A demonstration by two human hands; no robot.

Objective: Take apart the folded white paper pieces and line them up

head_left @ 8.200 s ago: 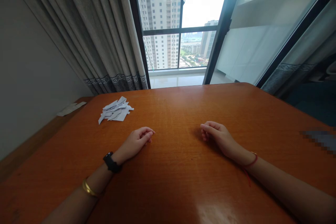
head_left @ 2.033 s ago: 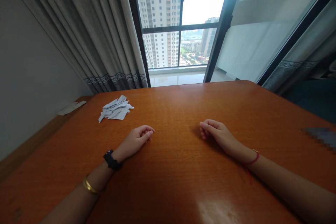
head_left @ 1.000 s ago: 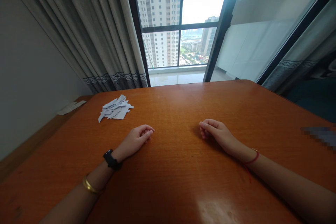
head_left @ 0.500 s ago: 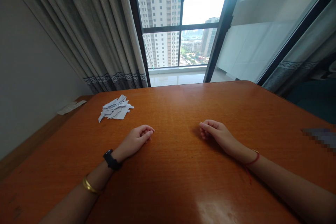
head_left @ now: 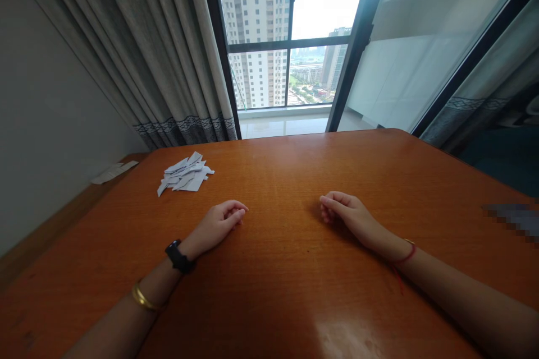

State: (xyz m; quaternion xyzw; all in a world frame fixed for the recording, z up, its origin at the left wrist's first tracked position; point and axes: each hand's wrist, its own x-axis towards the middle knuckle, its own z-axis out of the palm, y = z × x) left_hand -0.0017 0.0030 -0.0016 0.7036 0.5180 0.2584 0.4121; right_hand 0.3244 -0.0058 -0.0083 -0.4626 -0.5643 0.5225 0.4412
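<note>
My left hand (head_left: 221, 222) rests on the wooden table (head_left: 269, 291), its fingers curled together with nothing visible in them. Across from it, on the right, my right hand (head_left: 345, 214) lies on its side on the tabletop, fingers curled in and thumb against them, also with nothing visible inside. A wide gap separates the two hands. Beyond my left hand, toward the far left, is a loose pile of white paper pieces (head_left: 186, 173); neither hand touches it.
A pale flat item (head_left: 113, 172) lies on a ledge by the left wall. At the right table edge is a pixelated grey patch (head_left: 516, 217). Behind the table are a grey curtain (head_left: 168, 50) and a dark-framed window (head_left: 290, 44).
</note>
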